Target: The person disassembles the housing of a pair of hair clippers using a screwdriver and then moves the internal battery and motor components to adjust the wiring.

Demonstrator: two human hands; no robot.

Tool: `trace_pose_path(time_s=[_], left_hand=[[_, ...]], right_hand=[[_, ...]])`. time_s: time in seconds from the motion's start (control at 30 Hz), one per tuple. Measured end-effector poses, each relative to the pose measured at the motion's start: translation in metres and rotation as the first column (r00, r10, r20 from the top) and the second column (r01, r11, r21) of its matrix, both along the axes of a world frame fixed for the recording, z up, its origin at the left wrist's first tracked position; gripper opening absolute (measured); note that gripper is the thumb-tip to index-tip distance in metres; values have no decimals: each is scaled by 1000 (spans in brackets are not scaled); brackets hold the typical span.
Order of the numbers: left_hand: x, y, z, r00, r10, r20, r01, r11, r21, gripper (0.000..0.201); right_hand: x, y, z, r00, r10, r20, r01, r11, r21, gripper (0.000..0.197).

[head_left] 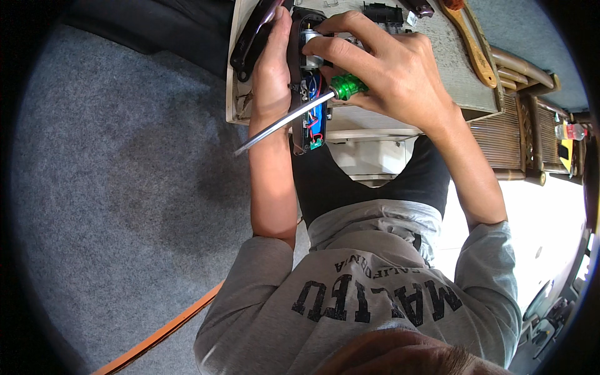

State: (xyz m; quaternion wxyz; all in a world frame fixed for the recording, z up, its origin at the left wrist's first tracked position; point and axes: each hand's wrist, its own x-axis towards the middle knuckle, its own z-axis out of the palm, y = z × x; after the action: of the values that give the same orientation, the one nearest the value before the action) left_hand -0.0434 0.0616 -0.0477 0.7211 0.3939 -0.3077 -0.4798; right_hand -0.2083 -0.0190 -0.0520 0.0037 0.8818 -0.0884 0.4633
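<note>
My left hand (272, 69) is wrapped round the side of an opened hair clipper (299, 125), which it holds upright along the palm. Inside the dark housing I see a silver motor (310, 45), a blue battery (317, 103), thin red and blue wires and a small green circuit board (316, 144). The fingertips of my right hand (390, 72) touch the clipper around the motor. Tucked in that same hand is a screwdriver (287, 117) with a green handle, its shaft slanting down to the left across the clipper and my left wrist.
A glossy black and purple casing piece (250, 40) lies at the worn table's (450, 75) left edge. Black plastic parts (382, 14) sit at the back. A wooden-handled brush (475, 50) rests on the right. Beyond stand bamboo furniture (497, 137) and a bottle (572, 132).
</note>
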Motion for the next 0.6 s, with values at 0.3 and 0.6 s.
trace_pose_path(time_s=[0.3,0.6], left_hand=[[-2,1,1,999,12,38,-11,1000,-16,49],[5,5,3,986,-94,-135,96,995,11,52]], right_hand=[[3,-5,-4,998,3,59,-1,999,-45,42],[-4,5,8,998,27,59,-31,998,57,40]])
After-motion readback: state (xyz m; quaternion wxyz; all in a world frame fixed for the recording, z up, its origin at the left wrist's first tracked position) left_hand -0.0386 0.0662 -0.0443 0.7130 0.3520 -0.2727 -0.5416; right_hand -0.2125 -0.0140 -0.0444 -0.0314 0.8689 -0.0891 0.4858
